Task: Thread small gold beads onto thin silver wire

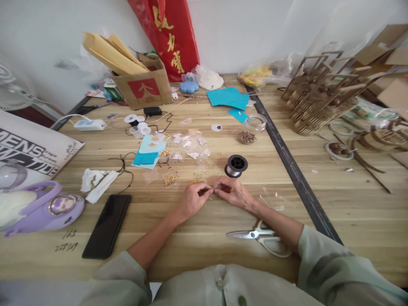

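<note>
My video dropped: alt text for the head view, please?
Left hand and right hand are close together at the fingertips over a wooden table; anything held is too small to tell. A spool stands beyond the right hand, small gold pieces lie near the left, and scissors are partly hidden by the right forearm.

Pale wall (242,34) behind wooden table (191,242)

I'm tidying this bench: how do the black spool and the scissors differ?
The black spool stands on end; the scissors lie flat. The spool is round, the scissors long and pointed. The spool sits beyond the right hand, the scissors on its near side. Both rest on the wooden table and show silvery parts.
</note>
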Available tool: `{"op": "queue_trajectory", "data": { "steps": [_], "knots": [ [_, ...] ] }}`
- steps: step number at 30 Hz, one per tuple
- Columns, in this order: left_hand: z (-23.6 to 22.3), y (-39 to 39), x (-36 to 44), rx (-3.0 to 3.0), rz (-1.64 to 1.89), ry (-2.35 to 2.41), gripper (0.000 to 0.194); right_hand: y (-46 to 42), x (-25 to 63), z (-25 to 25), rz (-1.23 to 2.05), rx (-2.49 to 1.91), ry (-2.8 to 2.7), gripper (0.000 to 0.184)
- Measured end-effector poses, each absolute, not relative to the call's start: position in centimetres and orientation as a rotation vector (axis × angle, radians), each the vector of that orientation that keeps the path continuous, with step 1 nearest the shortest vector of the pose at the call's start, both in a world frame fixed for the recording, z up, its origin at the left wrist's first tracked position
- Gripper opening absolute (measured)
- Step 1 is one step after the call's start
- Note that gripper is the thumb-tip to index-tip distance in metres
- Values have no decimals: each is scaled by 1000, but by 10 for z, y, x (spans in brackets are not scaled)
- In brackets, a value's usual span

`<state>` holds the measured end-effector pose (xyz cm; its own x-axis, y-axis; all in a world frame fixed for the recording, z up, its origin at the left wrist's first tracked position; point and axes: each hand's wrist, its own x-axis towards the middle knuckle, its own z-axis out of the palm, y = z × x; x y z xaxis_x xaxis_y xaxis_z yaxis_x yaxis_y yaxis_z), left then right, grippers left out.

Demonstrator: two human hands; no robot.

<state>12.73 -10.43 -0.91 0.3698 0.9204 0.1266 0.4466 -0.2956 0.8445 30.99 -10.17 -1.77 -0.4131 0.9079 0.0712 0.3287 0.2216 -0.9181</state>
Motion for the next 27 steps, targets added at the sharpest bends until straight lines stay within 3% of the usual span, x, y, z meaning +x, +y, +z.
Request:
{"op": "queue_trajectory", "data": {
  "steps": [13, 27],
  "knots": [
    [-12, -101, 122, 1924, 836, 1217, 10, -99, 314, -17, 1218, -1150, -1727, 17],
    [-9, -98, 116, 1887, 852, 1249, 11, -100, 317, -16, 936, -1136, -1847, 19]
  ]
}}
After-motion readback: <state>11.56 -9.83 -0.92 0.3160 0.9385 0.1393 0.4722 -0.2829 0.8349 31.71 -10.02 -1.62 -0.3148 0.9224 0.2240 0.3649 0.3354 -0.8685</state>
